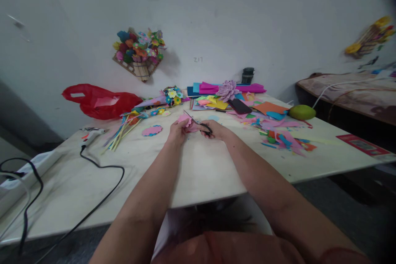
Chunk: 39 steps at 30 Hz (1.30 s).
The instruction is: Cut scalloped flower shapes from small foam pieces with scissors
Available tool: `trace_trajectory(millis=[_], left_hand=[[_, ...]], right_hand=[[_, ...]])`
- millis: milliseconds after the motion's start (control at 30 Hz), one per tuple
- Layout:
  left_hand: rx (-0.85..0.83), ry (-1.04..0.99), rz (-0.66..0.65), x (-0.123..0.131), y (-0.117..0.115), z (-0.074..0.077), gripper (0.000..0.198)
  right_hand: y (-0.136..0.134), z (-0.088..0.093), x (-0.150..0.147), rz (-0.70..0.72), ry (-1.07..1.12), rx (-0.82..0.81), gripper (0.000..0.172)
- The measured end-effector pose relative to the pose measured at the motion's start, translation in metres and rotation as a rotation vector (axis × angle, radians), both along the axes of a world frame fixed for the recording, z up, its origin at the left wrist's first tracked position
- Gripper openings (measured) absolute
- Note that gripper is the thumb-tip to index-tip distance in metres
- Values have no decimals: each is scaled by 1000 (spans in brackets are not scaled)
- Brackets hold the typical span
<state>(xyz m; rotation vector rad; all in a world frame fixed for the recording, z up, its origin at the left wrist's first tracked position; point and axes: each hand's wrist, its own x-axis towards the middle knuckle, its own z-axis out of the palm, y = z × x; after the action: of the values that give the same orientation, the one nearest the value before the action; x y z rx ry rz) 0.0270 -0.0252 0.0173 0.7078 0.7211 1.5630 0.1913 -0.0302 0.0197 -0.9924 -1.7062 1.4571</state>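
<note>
Over the middle of the table (204,165), my left hand (177,131) pinches a piece of pink craft paper (185,121) with a wavy edge. My right hand (218,129) is closed round the black handles of a pair of scissors (206,129). The scissor blades point up and to the left and lie against the pink paper. To the left of my left hand, a pink scalloped piece with blue edging (152,130) lies flat on the tabletop.
At left are a glue gun (94,135) with a black cord, a power strip (34,169), a red plastic bag (102,101) and thin paper strips (119,132). Coloured sheets, a lilac paper flower (228,90) and a phone (239,106) lie behind. Scraps (287,140) and a green-yellow fruit (302,112) are right.
</note>
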Motion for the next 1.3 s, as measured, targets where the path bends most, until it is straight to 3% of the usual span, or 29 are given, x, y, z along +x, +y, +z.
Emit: trace_trajectory(millis=[433, 1300], left_hand=[[-28, -4, 16, -1, 2, -1, 7], [-42, -7, 18, -2, 2, -2, 7]], right_hand=[[0, 0, 0, -3, -6, -66, 13], [-6, 6, -4, -56, -53, -27, 19]])
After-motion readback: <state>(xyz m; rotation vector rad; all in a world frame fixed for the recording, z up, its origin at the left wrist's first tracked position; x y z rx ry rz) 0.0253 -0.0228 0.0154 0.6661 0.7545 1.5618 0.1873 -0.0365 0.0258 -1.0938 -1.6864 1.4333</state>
